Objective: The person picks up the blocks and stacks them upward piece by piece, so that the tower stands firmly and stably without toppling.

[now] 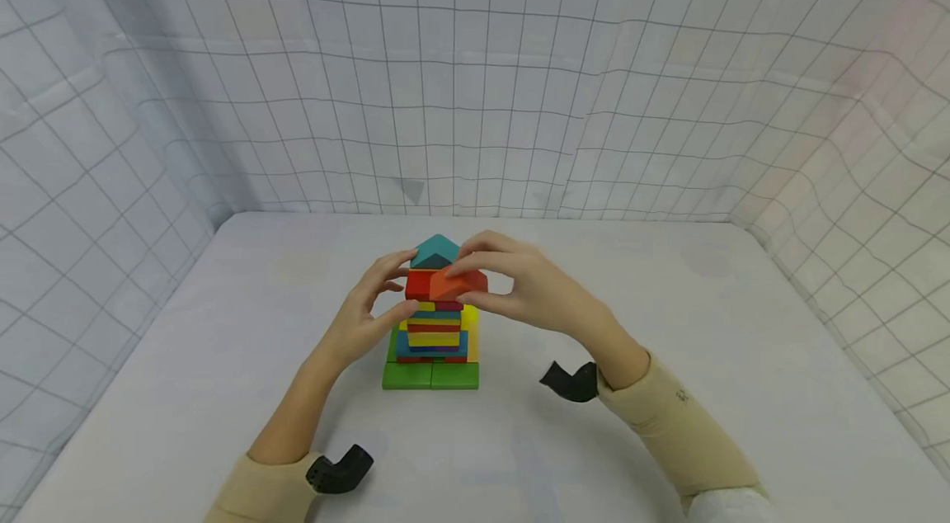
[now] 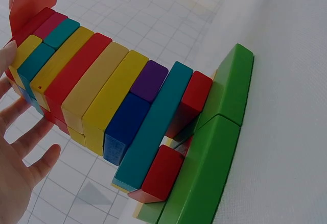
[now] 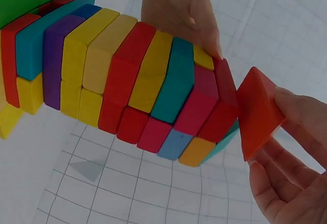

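A tall stack of coloured wooden blocks (image 1: 434, 337) stands on a base of green blocks (image 1: 454, 376). My right hand (image 1: 519, 280) pinches an orange triangular block (image 3: 258, 114) between thumb and fingers at the top of the stack, beside the uppermost red block (image 3: 223, 104). In the head view, a teal triangular block (image 1: 438, 251) sits on top, behind the orange one. My left hand (image 1: 369, 310) is at the stack's upper left side, its thumb touching near a small yellow block (image 2: 28, 50) and its other fingers spread and loosely bent.
A white tabletop (image 1: 638, 300) surrounds the stack. White grid-lined sheets (image 1: 475, 77) hang behind and at both sides. A black curved piece (image 1: 570, 382) is at the right wrist, and a similar black piece (image 1: 340, 469) at the left wrist.
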Available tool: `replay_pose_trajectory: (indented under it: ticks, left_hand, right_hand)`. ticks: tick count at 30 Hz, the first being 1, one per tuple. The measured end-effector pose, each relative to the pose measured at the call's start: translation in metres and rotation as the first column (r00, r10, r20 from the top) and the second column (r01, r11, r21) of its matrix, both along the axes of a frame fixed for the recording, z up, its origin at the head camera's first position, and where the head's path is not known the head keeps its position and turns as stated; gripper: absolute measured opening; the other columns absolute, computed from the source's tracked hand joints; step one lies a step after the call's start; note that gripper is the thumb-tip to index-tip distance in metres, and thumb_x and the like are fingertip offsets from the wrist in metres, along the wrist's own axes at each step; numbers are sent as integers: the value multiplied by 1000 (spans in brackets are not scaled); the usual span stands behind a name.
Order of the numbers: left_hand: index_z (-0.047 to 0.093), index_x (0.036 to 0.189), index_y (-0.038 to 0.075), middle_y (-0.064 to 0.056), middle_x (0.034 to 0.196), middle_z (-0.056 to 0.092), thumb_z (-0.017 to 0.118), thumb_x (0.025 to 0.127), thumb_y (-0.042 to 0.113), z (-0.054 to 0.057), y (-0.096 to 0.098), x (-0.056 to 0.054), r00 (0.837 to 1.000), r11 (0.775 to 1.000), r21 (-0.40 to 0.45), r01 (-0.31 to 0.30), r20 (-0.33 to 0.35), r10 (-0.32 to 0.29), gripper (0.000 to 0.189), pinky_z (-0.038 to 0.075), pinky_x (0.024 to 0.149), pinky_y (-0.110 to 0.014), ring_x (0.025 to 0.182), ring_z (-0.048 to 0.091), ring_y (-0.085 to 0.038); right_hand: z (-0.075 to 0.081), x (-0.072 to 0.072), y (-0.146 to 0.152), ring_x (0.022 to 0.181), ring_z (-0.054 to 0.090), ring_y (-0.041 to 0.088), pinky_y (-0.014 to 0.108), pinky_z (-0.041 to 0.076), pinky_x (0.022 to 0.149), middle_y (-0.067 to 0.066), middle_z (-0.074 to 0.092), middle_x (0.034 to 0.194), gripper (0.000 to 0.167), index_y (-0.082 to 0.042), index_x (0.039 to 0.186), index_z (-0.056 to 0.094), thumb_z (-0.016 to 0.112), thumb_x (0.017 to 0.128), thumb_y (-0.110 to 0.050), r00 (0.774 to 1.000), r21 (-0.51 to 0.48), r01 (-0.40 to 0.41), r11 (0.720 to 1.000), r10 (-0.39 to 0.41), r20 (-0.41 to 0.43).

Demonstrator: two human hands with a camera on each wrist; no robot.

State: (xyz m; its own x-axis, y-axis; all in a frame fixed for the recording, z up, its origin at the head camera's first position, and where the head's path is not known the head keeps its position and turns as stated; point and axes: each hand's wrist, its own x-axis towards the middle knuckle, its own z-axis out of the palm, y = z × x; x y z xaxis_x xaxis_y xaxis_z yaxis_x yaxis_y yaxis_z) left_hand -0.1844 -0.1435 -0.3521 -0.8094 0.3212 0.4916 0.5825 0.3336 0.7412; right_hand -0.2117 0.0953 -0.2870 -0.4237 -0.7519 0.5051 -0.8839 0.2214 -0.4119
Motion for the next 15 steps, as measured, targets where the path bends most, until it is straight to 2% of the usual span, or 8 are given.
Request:
replay_pose_trajectory:
  ticks: [3,6,9,11,13,15]
  left_hand:
    - [37,133,-4,-21,134,39,58,81,-9,0,0,-1,1000,1000,4,13,-17,-13,56,42,91,-39,113,44,-28]
    - [37,133,-4,-21,134,39,59,81,-9,0,0,-1,999,1000,13,24,-31,-24,57,42,90,-43,113,45,-23]
    - [37,135,0,-17,136,39,60,80,-9,-12,-4,-8,999,999,21,28,-35,-27,60,42,90,-44,114,44,-20]
    - [37,136,3,-14,136,40,60,80,-9,-17,-5,-11,999,999,24,27,-33,-26,62,42,90,-44,115,44,-19]
    - [37,136,2,-14,136,40,60,80,-9,-17,-6,-11,999,999,24,26,-31,-25,62,42,90,-44,115,44,-20]
    - [37,135,0,-17,135,40,59,81,-10,-8,-3,-5,999,999,24,26,-34,-25,59,42,90,-45,114,44,-16]
  right_hand:
    - [-1,-1,-11,96,50,12,16,48,77,5,56,105,26,-4,104,65,71,79,-10,1000,13,12,1000,-12,-28]
    - [-3,-2,-16,97,51,13,15,47,78,5,58,104,28,-3,104,64,73,78,-11,997,14,38,999,-37,-62]
    - [-5,-2,-20,100,51,16,16,47,79,7,58,106,31,-2,104,64,74,77,-12,995,8,55,998,-54,-89]
    - [-7,-3,-22,101,50,18,18,47,81,9,57,107,31,-2,105,64,74,77,-13,992,0,62,998,-62,-112]
    - [-8,-4,-23,103,49,20,21,46,83,9,56,108,32,-3,104,65,74,76,-13,988,-16,70,997,-72,-138]
    - [-10,-5,-24,104,47,21,25,44,85,9,56,107,30,-4,103,67,75,76,-14,982,-33,78,996,-82,-170]
